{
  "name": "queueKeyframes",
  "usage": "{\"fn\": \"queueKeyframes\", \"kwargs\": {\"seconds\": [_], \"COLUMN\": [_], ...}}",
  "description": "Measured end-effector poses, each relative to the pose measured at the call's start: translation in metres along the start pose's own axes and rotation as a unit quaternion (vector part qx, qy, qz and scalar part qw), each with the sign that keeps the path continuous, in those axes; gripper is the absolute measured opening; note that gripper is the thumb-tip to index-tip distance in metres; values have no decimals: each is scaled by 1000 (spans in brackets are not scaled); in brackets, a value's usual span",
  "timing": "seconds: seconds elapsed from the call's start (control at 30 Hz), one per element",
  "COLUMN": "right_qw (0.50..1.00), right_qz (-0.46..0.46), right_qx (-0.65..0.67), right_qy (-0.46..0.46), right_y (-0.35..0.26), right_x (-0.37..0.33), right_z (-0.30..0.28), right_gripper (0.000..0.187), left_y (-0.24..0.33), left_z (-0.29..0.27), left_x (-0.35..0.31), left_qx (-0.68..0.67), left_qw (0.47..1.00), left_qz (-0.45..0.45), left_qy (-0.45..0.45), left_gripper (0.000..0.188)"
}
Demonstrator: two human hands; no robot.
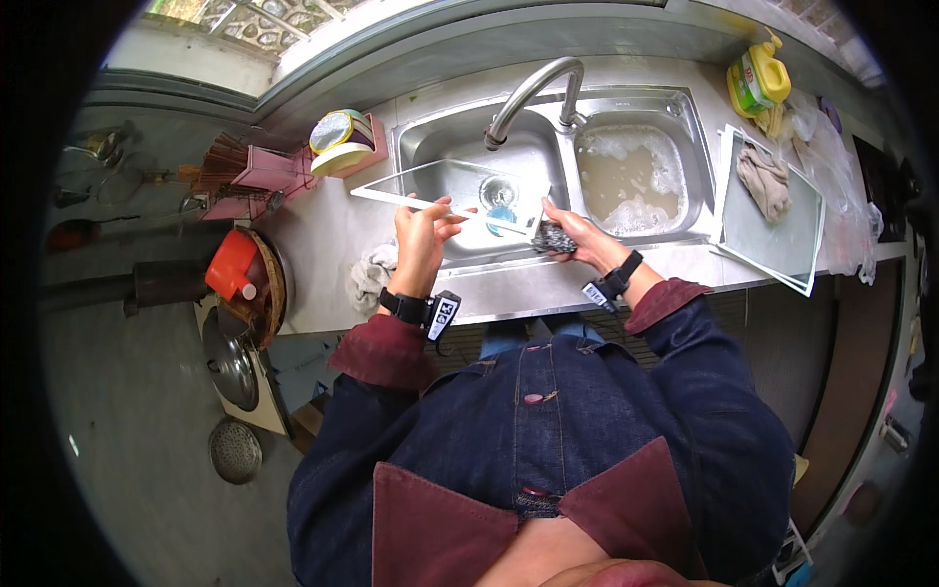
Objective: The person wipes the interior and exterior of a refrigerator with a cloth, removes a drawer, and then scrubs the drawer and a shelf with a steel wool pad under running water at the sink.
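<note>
A glass panel with a white frame [401, 200] is held tilted over the left sink basin [421, 147]. My left hand [421, 240] grips its near edge, with the fingers around the white rim. My right hand [585, 240] is at the panel's right end and closes on a dark grey, mesh-like scrubber [555, 238]. The scrubber lies against the frame's near right corner. Beyond the glass, a round drain strainer [499, 191] and a blue object [502, 221] show in the basin; what the blue object is, I cannot tell.
Cloudy, foamy water [631, 176] stands in the right basin. The curved faucet [528, 93] arches over the left one. White-framed glass panels [797, 230] with a greyish cloth [765, 181] lie at right, near a yellow pump bottle [758, 80]. A light rag [372, 277] lies at left.
</note>
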State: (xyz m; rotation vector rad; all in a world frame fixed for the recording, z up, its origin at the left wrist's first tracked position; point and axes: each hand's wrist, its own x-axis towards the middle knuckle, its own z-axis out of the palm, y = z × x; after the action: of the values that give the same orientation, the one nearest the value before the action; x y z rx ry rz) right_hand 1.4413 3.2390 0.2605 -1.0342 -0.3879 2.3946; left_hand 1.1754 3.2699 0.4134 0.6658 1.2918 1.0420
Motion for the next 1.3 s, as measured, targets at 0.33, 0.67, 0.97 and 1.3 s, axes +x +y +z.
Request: {"fn": "queueKeyframes", "kwargs": {"seconds": [0.33,0.67,0.97,1.3], "right_qw": [707,857,855,834], "right_qz": [-502,-367,-282,-191], "right_qx": [-288,-170,52,-441], "right_qy": [406,320,432,271], "right_y": [-115,-55,-106,-54], "right_x": [59,91,92,81], "right_z": [-81,-39,-32,-55], "right_gripper": [48,24,34,32], "left_y": [15,24,28,31], "left_z": [7,-11,-6,-1], "left_x": [-10,-2,0,3], "left_qx": [65,80,103,84], "left_qw": [996,995,993,995], "left_qz": [-32,-61,-57,-43], "left_qy": [57,24,23,13], "left_gripper": [62,70,74,76]}}
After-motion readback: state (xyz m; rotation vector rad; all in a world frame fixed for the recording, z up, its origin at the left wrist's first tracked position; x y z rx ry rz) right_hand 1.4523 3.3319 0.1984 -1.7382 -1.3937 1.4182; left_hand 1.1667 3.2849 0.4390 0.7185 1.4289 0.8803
